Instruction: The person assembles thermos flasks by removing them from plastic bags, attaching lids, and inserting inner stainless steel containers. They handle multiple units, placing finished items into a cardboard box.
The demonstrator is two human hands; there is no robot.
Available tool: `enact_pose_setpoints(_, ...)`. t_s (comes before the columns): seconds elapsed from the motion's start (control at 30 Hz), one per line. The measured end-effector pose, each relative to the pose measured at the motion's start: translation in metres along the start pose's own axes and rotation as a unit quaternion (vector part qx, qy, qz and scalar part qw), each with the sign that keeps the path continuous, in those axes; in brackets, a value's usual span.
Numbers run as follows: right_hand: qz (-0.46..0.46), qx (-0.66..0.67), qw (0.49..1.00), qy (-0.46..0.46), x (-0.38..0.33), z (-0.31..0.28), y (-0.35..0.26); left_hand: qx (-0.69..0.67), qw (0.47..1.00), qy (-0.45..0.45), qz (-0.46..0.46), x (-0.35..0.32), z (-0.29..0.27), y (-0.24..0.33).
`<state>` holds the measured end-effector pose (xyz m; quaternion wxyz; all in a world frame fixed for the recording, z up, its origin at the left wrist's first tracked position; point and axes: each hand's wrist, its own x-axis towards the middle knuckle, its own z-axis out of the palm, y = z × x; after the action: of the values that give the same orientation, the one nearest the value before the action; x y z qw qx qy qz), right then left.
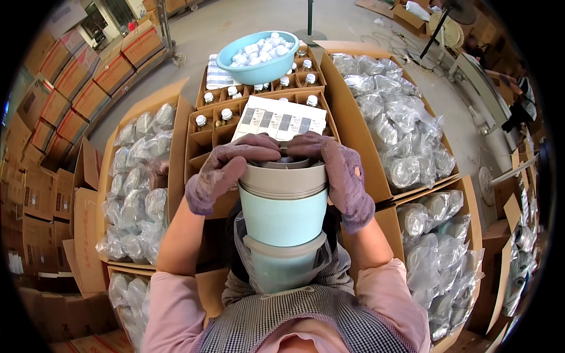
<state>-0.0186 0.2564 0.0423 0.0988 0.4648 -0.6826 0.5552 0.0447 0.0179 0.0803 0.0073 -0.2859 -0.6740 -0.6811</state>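
Upright in front of my chest stands a light blue canister [283, 217] with a wide grey collar [284, 181]. My left hand [220, 170], in a purple-grey work glove, grips the collar from the left, its fingers curled over the top. From the right, my right hand [347, 176], gloved alike, grips the same collar with its fingertips over the opening. A dark grey part shows inside the opening, partly hidden by the fingers. Below it is a second light blue vessel [282, 267] with a grey rim, wrapped in clear plastic. Sheets of printed labels [279, 117] lie just beyond my hands.
Divided cartons [197, 138] of bottles with white caps [226, 114] stand ahead. On them rests a light blue basin [259, 75] full of white caps [265, 50]. Open cartons of plastic-wrapped items [394, 129] flank me on both sides. Stacked brown boxes [91, 67] line the left.
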Motion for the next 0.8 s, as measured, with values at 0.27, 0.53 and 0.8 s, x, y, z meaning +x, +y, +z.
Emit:
enact_pose_setpoints(0.27, 0.161, 0.616, 0.769, -0.057, 0.013, 0.044, 0.020, 0.528, 0.842, 0.082, 0.072, 0.007, 0.065, 0.045)
enact_pose_setpoints(0.53, 0.061, 0.115, 0.990, -0.046, 0.006, 0.000, 0.004, 0.535, 0.841, 0.034, 0.072, 0.008, 0.056, 0.028)
enact_pose_setpoints(0.8, 0.068, 0.426, 0.900, -0.058, 0.004, 0.020, 0.041, 0.477, 0.878, 0.022, 0.017, 0.017, 0.067, 0.038)
